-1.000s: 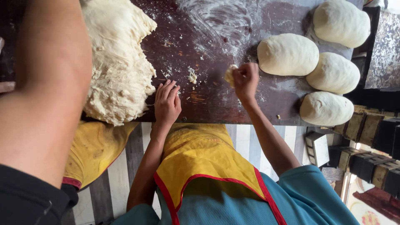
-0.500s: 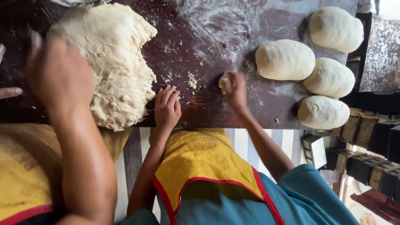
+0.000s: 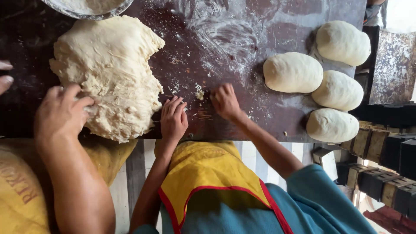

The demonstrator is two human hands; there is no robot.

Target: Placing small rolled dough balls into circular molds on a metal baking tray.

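Gripping: my right hand (image 3: 60, 115) has its fingers (image 3: 86, 106) curled narrow on the dough (image 3: 108, 73), pinching its near edge.
Left hand (image 3: 4, 76): only the fingertips show, well to the left of my right fingers; wide or narrow, I cannot tell.
Dough: one big ragged mass on the counter (image 3: 225, 39), spreading ahead and to the right of my fingers.
Bowl (image 3: 86, 8): beyond the dough, its rim touching it or just short.
Doing it well: I judge a deeper hold is best, lifting from underneath so the sticky edge stretches and does not tear.
Co-worker's hands (image 3: 173, 119): just right of the dough, so I would keep my pull towards myself.
Balls (image 3: 292, 71): four, far right, well apart from my fingers.
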